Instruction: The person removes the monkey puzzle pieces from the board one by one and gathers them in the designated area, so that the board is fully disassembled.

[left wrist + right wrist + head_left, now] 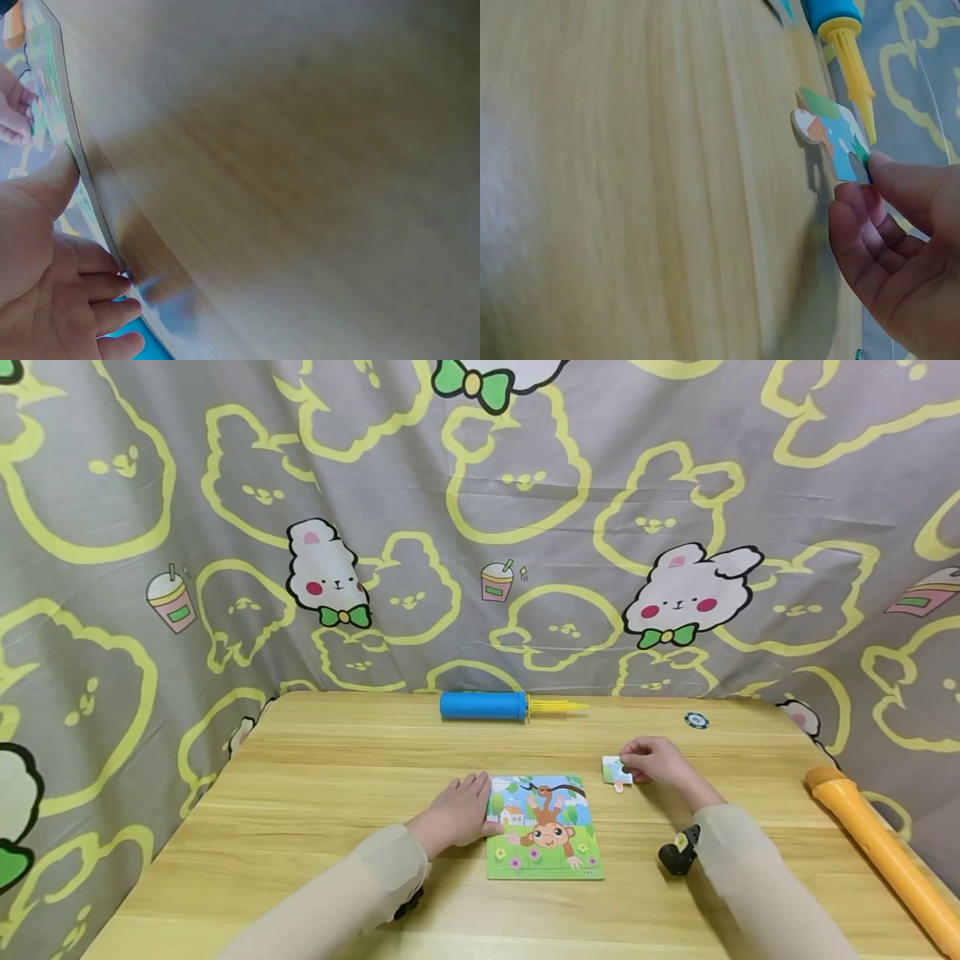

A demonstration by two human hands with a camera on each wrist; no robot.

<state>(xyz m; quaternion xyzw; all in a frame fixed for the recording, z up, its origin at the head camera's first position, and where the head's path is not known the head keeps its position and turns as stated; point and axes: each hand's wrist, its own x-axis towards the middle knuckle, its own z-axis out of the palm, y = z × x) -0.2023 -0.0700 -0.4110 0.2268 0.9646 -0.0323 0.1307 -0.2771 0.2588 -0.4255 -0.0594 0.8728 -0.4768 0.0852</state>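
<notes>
A jigsaw puzzle (pixel 546 839) with a hanging monkey, a small house and flowers lies flat on the table. My left hand (pixel 461 810) rests against its left edge; the left wrist view shows the thumb on the rim and the other fingers (pixel 112 315) stretched out. To the right of the board, my right hand (pixel 663 764) pinches a puzzle piece (pixel 612 769) by its edge between thumb and fingers. That piece (pixel 829 135) is green, blue and white with a rounded tab, and is held off the table in the right wrist view.
A blue hand pump (pixel 483 706) with a yellow nozzle lies along the table's back edge. Further right is a round chip (pixel 697 720). An orange tube-shaped object (pixel 877 852) lies at the right side. A patterned curtain (pixel 420 485) hangs behind.
</notes>
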